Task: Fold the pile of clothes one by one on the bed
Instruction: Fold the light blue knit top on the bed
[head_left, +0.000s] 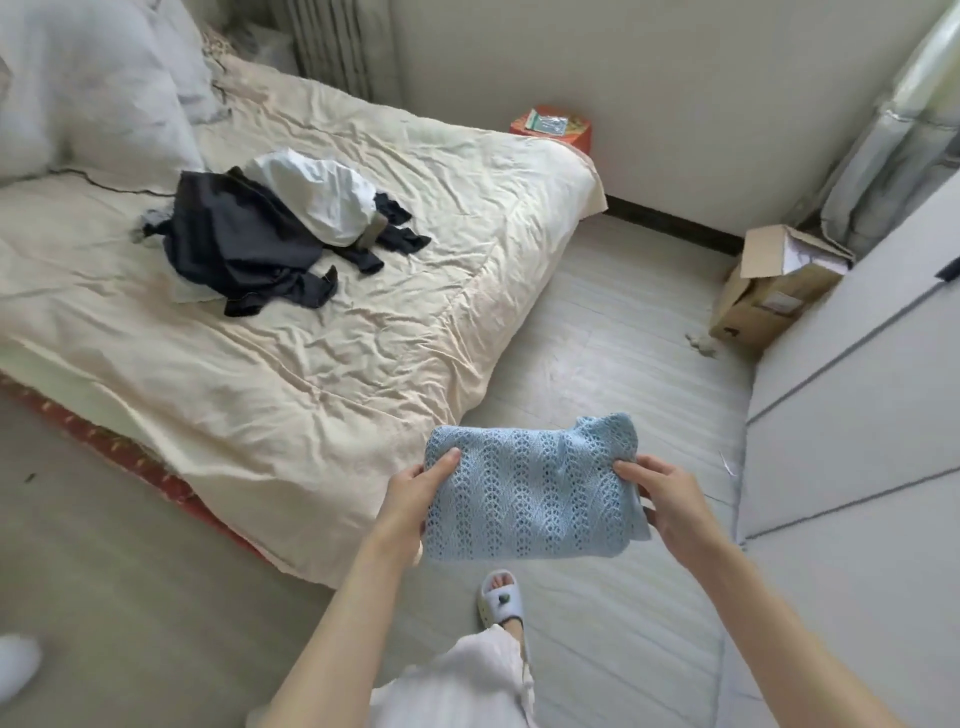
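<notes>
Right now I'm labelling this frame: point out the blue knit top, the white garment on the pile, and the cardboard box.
blue knit top (530, 493): head view, middle of knit.
white garment (322, 200): head view, its rounded top.
cardboard box (748, 312): head view, brown side.

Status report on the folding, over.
Left hand and right hand each grip the folded blue knit top, held over the floor. Unfolded clothes pile waits on bed. Nothing in the way.

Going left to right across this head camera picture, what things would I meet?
Pale pillows → dark clothes pile on the bed → left hand → folded blue knit → right hand → cardboard box.
</notes>
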